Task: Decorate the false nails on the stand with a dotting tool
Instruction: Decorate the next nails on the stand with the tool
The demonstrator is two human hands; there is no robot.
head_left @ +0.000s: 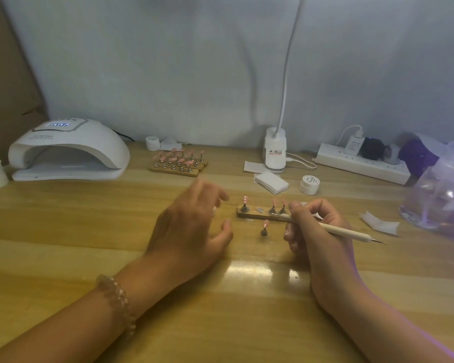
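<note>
The stand (252,216), a short wooden strip carrying three pink false nails (274,203) on pegs, sits mid-table (63,231) between the hands; a fourth peg (264,229) stands on the wood just in front of it. The left hand (192,226), blurred, hovers just left of the strip with its fingers loosely spread, gripping nothing. The right hand (315,231) curls round the dotting tool (346,231). Broad tabletop runs toward the person, crossed by both forearms. A clear tub (435,203) stands at the right edge – contents unreadable – and a lidded white jar (309,184) sits behind the right hand

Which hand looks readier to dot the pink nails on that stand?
Right: the right hand already grips the dotting tool beside the stand; the left hand is open, with no tool.
</note>
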